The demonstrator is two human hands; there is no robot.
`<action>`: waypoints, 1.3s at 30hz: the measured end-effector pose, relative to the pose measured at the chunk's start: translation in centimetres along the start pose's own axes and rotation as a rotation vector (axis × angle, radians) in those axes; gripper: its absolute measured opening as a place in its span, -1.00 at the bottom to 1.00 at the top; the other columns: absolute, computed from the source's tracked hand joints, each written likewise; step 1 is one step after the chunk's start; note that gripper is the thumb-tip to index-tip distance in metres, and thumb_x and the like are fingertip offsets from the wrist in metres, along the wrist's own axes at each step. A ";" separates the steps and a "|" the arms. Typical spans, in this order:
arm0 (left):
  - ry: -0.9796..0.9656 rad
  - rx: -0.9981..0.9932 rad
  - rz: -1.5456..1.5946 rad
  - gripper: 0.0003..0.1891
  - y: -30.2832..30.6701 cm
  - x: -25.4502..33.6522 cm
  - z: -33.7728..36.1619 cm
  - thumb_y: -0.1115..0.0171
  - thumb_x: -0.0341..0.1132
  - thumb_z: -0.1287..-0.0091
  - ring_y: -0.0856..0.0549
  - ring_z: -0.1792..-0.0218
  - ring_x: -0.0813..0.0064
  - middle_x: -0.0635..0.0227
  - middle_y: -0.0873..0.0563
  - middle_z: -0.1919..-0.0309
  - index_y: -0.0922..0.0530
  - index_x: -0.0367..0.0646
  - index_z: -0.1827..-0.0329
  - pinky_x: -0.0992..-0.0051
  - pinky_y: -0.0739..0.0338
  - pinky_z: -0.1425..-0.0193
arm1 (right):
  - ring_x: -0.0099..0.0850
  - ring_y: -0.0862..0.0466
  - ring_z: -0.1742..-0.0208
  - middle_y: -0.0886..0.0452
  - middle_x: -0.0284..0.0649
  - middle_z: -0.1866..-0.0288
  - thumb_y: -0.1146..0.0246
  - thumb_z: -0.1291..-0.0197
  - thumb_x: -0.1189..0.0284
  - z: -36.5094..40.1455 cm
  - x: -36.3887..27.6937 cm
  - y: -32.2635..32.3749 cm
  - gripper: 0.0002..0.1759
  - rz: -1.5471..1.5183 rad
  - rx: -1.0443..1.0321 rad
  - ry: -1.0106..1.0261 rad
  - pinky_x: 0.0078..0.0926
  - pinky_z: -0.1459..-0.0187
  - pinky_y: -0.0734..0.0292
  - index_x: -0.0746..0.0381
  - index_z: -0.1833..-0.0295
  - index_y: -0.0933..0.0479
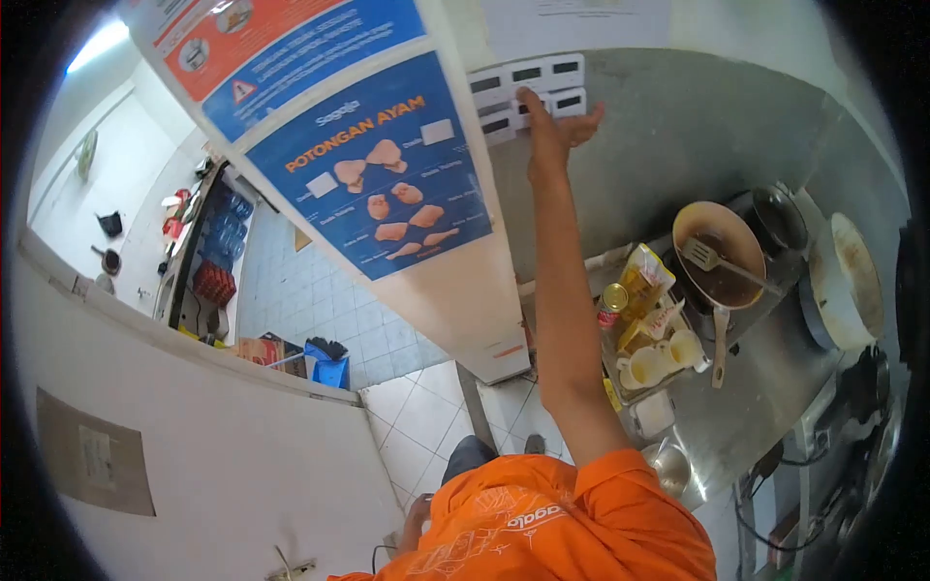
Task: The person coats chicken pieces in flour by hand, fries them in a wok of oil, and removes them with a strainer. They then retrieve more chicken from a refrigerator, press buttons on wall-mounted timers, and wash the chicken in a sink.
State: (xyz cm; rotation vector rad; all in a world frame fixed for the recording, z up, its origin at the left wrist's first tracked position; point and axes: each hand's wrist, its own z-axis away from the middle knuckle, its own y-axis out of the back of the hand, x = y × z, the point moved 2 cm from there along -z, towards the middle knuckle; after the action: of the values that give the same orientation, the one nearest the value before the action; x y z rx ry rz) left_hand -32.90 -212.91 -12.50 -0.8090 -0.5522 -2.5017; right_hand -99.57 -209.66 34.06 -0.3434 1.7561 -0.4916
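My right hand (554, 126) reaches up to the wall with its fingers apart. One finger or the thumb touches a small white digital timer (526, 76), and the other fingers spread to the right. Several such timers sit in rows on the steel wall panel, including a timer (569, 102) beside my fingers. The displays are too small to read. Low down, my left hand (418, 510) hangs beside my orange shirt, mostly hidden, so its fingers cannot be made out.
A frying pan (712, 218) with a slotted turner (722, 263) rests on the stove at right. Beside it, a tray (635, 395) carries cups, a can and oil pouches. A large pot (843, 281) stands farther right. A post with a blue poster (373, 169) rises at left, near a white door (242, 436).
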 end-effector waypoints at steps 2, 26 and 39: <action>0.013 -0.001 0.098 -0.59 0.0 -1.0 0.5 -0.32 -0.22 -0.09 -0.64 0.31 0.49 0.25 -0.68 0.32 -0.48 -0.22 0.05 0.50 -0.52 0.25 | 0.12 0.46 -0.42 0.50 0.30 -0.36 -0.49 0.37 0.12 -0.6 0.1 -0.6 0.42 0.064 0.015 0.017 0.03 -0.36 0.37 0.16 -0.38 0.48; 0.072 0.064 -0.200 -0.64 1.7 2.7 -9.1 -0.17 -0.26 -0.19 -0.63 0.20 0.41 0.20 -0.67 0.22 -0.47 -0.17 -0.04 0.46 -0.54 0.19 | 0.08 0.54 -0.41 0.53 0.28 -0.36 -0.45 0.36 0.11 -0.3 0.3 -1.0 0.38 0.005 0.050 0.057 0.16 -0.29 0.57 0.18 -0.39 0.45; 0.052 -0.020 -0.248 -0.64 2.8 -0.4 -10.4 -0.22 -0.25 -0.17 -0.64 0.35 0.44 0.20 -0.67 0.36 -0.48 -0.19 0.00 0.46 -0.53 0.34 | -0.11 0.16 -0.37 0.23 0.14 -0.31 -0.39 0.32 0.24 0.2 -0.3 -1.0 0.27 0.187 0.080 0.051 -0.11 -0.30 0.06 0.27 -0.38 0.36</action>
State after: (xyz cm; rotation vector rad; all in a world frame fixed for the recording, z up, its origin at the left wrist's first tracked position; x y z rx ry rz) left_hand -35.77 -220.21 -19.84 -0.7180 -0.6452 -2.7494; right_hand -99.34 -210.41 34.77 -0.1097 1.7917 -0.4378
